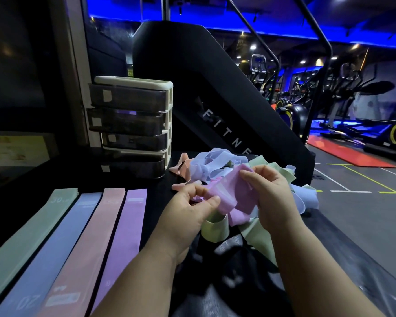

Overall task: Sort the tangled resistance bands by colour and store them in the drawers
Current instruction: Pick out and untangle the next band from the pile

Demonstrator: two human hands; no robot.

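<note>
**Purple band (229, 193) mid-untangle**

Pinched at lower-left end in left hand (190, 210), at upper-right in right hand (269, 192); stretched aslant between both, above pile (215, 162), right of drawers (133, 124). Looped into tangle below. Likely bound leftward, to flat purple strip (128, 225), nearer left hand.

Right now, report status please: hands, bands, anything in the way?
Left hand and right hand both pinch purple band, above pile. Four flat bands at left. Nothing blocks drawers.
</note>
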